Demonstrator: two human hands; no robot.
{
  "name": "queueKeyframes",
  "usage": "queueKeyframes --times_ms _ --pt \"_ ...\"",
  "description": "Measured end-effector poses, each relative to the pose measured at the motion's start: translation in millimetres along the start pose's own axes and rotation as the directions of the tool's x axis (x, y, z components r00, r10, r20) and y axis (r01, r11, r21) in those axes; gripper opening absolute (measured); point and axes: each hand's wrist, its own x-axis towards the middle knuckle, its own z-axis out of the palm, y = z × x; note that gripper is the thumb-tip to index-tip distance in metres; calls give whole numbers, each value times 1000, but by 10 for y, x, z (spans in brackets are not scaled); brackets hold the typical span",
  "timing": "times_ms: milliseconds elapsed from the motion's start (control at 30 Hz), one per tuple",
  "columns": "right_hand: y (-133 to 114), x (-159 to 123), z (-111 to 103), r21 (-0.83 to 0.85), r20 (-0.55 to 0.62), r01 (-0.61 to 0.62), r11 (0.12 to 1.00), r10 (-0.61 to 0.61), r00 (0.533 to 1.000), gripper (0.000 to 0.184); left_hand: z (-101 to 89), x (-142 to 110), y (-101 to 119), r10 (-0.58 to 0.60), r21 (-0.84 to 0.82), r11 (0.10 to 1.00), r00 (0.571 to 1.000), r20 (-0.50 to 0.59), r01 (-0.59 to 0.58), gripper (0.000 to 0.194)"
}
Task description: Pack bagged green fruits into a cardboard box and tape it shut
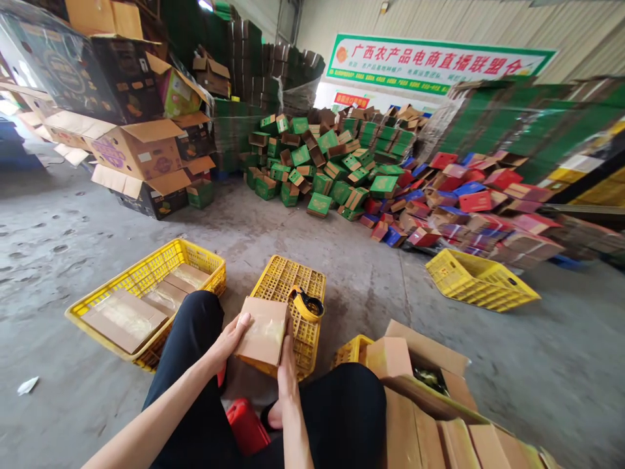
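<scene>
Between both palms I hold a small brown cardboard box (262,330), its top crossed by shiny clear tape. My left hand (230,339) grips its left side with the thumb on top. On the right side, my right hand (288,355) is pressed along the box, its fingers partly hidden. Beneath and beyond lies an upturned yellow plastic crate (273,277) with a lattice surface. A yellow and black tape dispenser (307,304) rests on that crate, just right of the box.
At left, a yellow crate (81,314) holds several taped boxes. An open carton (398,357) and more boxes (430,433) stand by my right knee. Another yellow crate (481,280) lies farther right. Green cartons (319,204) and red cartons (476,202) are heaped behind; big cartons (131,150) stack up left.
</scene>
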Motion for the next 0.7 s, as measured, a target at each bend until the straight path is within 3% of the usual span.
queueKeyframes --times_ms 200,300,400,500,600,700 --pt "25 163 -108 -103 97 -22 994 32 995 63 172 413 -243 -80 -43 996 997 10 80 76" --pt "-4 178 21 -199 179 14 980 22 984 61 197 567 -316 42 110 994 994 -100 -31 68" --pt "-40 207 294 -249 286 20 968 53 957 59 108 640 -297 168 242 963 970 -174 -123 63" --pt "-50 201 583 -267 370 -7 964 109 923 54 -8 647 -261 215 287 943 966 -144 -167 62" --pt "-10 130 744 -303 381 7 953 115 918 55 -42 595 -330 278 374 898 957 -78 -231 69" --pt "73 47 743 -331 406 63 941 82 910 60 6 507 -514 308 576 758 946 96 -306 86"
